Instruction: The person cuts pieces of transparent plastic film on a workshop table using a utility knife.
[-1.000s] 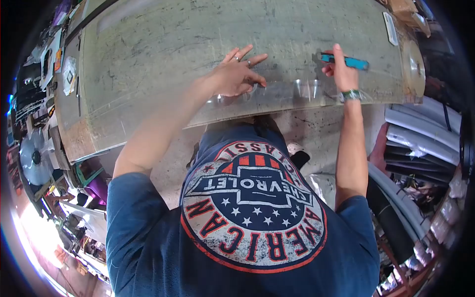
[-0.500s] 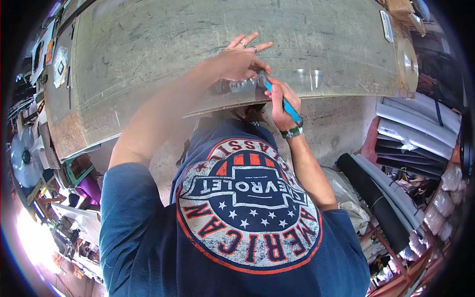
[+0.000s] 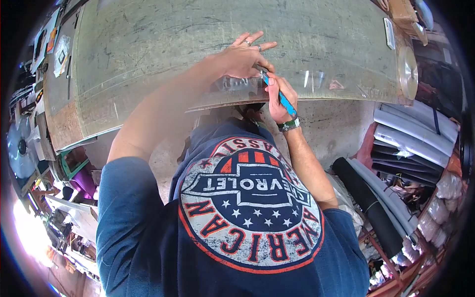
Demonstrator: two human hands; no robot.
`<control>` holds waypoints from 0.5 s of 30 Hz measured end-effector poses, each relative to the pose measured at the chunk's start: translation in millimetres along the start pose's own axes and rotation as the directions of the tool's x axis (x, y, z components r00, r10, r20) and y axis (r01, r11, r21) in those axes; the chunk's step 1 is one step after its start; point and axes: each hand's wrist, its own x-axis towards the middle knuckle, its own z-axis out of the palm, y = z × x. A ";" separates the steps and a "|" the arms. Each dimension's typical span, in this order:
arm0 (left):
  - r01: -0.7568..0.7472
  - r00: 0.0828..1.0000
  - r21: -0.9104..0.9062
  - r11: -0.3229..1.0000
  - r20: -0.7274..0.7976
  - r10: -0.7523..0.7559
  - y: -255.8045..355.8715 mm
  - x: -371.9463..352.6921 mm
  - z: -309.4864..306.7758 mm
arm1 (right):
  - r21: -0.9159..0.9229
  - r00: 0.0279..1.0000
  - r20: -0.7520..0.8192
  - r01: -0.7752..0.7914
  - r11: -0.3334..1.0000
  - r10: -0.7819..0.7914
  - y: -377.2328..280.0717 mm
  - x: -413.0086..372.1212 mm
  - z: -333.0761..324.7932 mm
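Observation:
Along the near edge of the worktable (image 3: 173, 34), a strip of clear plastic film (image 3: 319, 81) lies with bright reflections on it. My left hand (image 3: 242, 62), with rings on it, rests palm down over the film, its fingers spread. Gripped in my right hand (image 3: 275, 101) is a blue utility knife (image 3: 287, 105), slanted so that its tip end points up and left toward my left fingers. The tip meets the film close to my left thumb; the blade itself is too small to make out.
A clear round roll (image 3: 407, 74) stands at the table's right end. Beyond it are stacked grey rolls (image 3: 413, 141) and a long black roll (image 3: 368, 208). On the left lie a small plastic bag (image 3: 61, 55) and a thin dark rod (image 3: 69, 81). A fan (image 3: 22, 146) is farther left.
My right hand and the knife have shifted slightly left relative to the shirt. My left hand stays nearly in place. More reflections show on the film to the right.

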 end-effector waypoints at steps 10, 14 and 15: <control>0.019 1.000 0.040 0.999 -0.005 -0.019 0.3 -0.3 2.1 | -0.134 0.997 -0.013 0.079 0.988 -0.081 -3.3 14.6 7.7; 0.029 1.000 0.031 0.999 -0.006 -0.029 1.1 -1.0 2.8 | -0.191 0.998 0.048 0.041 0.981 -0.032 -12.6 8.1 -1.5; 0.033 0.999 0.028 0.999 -0.003 -0.033 0.8 -0.6 3.4 | -0.228 0.998 0.058 0.039 0.973 -0.027 -15.9 -0.8 -3.2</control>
